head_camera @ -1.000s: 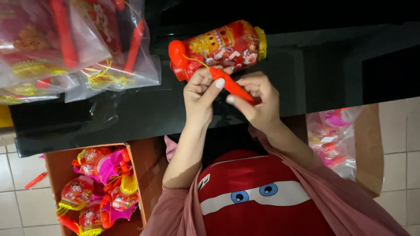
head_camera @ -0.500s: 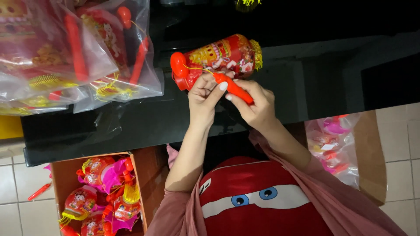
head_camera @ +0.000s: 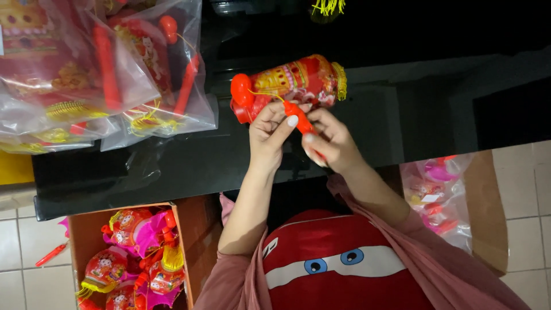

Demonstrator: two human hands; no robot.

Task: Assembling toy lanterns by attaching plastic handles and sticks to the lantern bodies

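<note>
A red and gold toy lantern (head_camera: 298, 80) with a yellow fringe lies on its side on the black table (head_camera: 402, 115). A thin yellow cord runs from its red cap to a red plastic stick (head_camera: 297, 113). My left hand (head_camera: 274, 129) pinches the upper end of that stick with thumb and forefinger. My right hand (head_camera: 330, 140) is closed around the stick's lower part, which its fingers hide. Both hands hover just in front of the lantern.
Clear plastic bags (head_camera: 103, 63) holding more red lanterns and sticks lie on the table at the left. A cardboard box (head_camera: 189, 229) of lanterns stands on the tiled floor at lower left. Another box (head_camera: 485, 212) with bagged pink items stands at the right.
The hands and stick have stayed together by the lantern. My right hand has slid up over more of the stick, and the view has shifted slightly.
</note>
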